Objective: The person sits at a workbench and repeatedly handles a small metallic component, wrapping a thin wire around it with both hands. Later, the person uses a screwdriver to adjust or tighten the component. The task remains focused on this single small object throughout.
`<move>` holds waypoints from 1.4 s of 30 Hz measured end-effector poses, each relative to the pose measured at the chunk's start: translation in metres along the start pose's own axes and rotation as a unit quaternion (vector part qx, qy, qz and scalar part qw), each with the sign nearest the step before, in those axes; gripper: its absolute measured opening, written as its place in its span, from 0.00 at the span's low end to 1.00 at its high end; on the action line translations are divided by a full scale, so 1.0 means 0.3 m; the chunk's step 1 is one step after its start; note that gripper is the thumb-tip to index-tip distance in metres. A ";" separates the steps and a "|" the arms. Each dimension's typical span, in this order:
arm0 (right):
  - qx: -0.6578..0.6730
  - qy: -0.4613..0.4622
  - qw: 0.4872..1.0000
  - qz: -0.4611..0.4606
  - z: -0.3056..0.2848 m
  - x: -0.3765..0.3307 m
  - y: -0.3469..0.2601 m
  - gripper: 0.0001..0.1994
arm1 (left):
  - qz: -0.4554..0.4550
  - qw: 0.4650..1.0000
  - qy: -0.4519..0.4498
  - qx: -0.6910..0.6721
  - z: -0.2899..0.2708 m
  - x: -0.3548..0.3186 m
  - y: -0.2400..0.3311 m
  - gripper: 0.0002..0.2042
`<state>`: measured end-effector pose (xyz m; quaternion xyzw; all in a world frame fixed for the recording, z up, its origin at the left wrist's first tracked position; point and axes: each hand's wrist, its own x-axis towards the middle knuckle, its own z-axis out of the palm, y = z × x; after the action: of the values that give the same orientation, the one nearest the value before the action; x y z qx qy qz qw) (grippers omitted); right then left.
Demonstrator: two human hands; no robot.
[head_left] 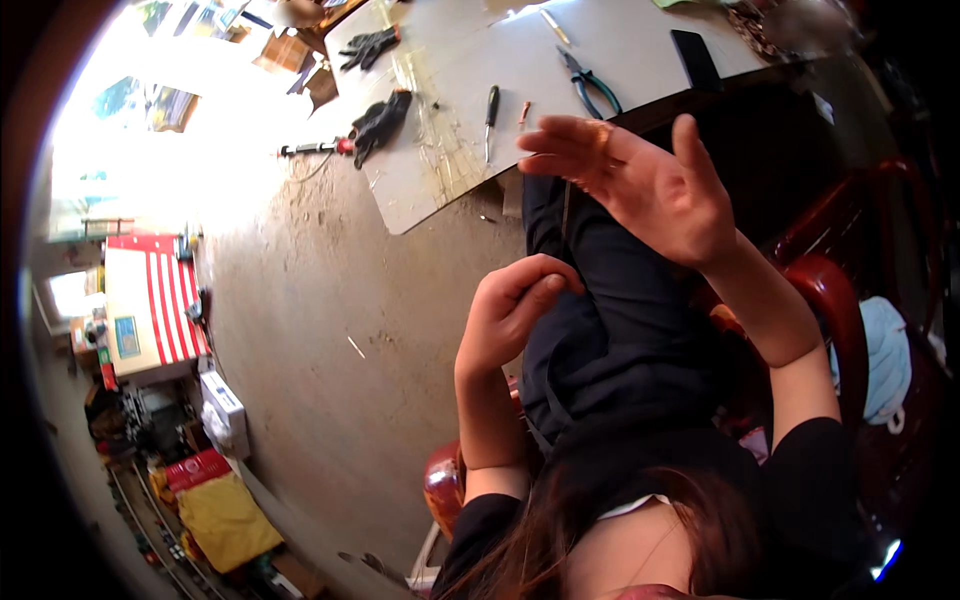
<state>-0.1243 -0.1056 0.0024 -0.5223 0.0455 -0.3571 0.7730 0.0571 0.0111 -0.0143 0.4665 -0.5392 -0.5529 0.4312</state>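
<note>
My right hand point(655, 190) is raised in front of me, fingers stretched out and held together, with a loop of thin copper-coloured wire point(601, 135) wound around them. A thin dark strand point(565, 212) hangs from that hand toward my left hand point(512, 312). The left hand sits lower and to the left, its fingers curled and thumb pressed to them, pinching the strand's lower end. Both hands hover over my lap in dark trousers point(610, 320), just in front of the table edge.
A grey table point(640, 40) carries blue-handled pliers point(591, 84), a black screwdriver point(491, 106), a dark phone point(696, 58) and two black gloves point(380, 122). A red chair point(835, 300) holds a light blue cloth point(886, 362). A corded tool point(316, 149) lies near the table corner over the concrete floor point(330, 300).
</note>
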 end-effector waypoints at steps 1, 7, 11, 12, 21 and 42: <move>-0.016 0.021 0.999 -0.017 0.004 -0.007 0.010 0.47 | 0.011 1.000 0.001 0.008 0.005 -0.006 -0.003 0.08; -0.455 -0.163 0.870 0.095 0.056 -0.044 -0.001 0.12 | 0.072 0.996 0.042 0.033 0.008 -0.058 0.013 0.06; -0.052 -0.151 0.954 0.255 0.064 -0.098 0.016 0.21 | 0.054 0.996 0.076 -0.004 -0.005 -0.088 -0.046 0.05; 0.093 -0.105 0.973 0.182 0.067 -0.115 0.057 0.24 | 0.036 0.996 0.080 -0.021 0.001 -0.097 -0.066 0.05; -0.611 -0.190 0.768 -0.010 0.125 -0.029 0.140 0.11 | 0.043 0.986 0.158 0.011 0.032 -0.147 -0.146 0.06; 0.075 0.173 0.965 0.180 0.019 -0.030 0.271 0.15 | -0.041 0.987 0.045 -0.152 -0.033 -0.085 -0.289 0.09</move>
<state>-0.0874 -0.0796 -0.0659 -0.3762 0.2454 -0.2991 0.8419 0.0741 0.0382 -0.0994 0.4415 -0.4098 -0.6240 0.4978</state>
